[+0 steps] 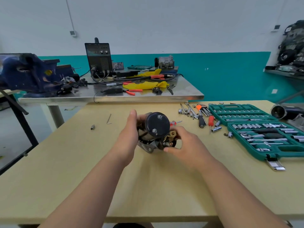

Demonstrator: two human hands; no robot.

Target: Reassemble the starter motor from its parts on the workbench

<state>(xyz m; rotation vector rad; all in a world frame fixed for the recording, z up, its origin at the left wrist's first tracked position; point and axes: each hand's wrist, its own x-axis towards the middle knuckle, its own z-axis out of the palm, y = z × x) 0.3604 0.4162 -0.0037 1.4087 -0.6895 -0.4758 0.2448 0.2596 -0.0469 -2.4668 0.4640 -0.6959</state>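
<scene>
A dark blue metal bench vise [29, 73] stands at the left end of a grey steel tabletop [184, 89] in the background. In front of it lies a pale wooden tabletop [65, 178]. Near this one's far left corner lie a short silver metal socket [92, 127] and, just to its right, a thin L-shaped steel hex key [109, 118], the two apart from each other. Behind them, on the steel tabletop, is a black box-shaped welding machine [99, 58] with cables, and to its right a crumpled yellow cloth [146, 84].

At the middle of the wooden tabletop, towards its far edge, both bare hands hold a black and silver starter motor [156, 127], its round black end cap facing the camera. The left hand [130, 134] grips the motor's left side with the thumb pointing up; its fingers are hidden behind the body. The right hand [182, 142] curls thumb and fingers round the smaller cylinder with copper terminals at the motor's lower right. Whether the motor rests on the tabletop or is lifted cannot be told.

Right of the motor, along the far edge, lie scattered loose chrome sockets and wrenches [189, 111], a black-handled screwdriver [202, 121] and a red-handled screwdriver [211, 120]. Further right an open green plastic socket-set case [256, 129] fills the right edge. At the far right corner sits a hollow grey metal cylinder housing [279, 111].
</scene>
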